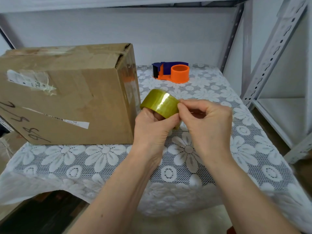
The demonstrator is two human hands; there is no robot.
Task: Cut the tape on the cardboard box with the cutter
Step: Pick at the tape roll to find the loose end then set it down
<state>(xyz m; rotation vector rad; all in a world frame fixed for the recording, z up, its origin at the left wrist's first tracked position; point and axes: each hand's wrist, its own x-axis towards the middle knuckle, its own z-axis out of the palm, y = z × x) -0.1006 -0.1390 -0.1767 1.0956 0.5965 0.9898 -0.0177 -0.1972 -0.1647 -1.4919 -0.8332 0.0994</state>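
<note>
Left hand (152,127): bare, without glove and without ring on the parts that show; its fingers are mostly hidden.
Right hand (208,120): bare, no glove, no ring on the fingers that can be seen; nails short and plain.
Forearms: both bare from the fingers down to the picture edge; no sleeve, no watch, no bracelet at either wrist.

Single head-worn view, looking forward and down onto the lace-covered table (185,149) from close above its near edge. The table fills the frame; shelving uprights (270,53) stand behind it.
</note>
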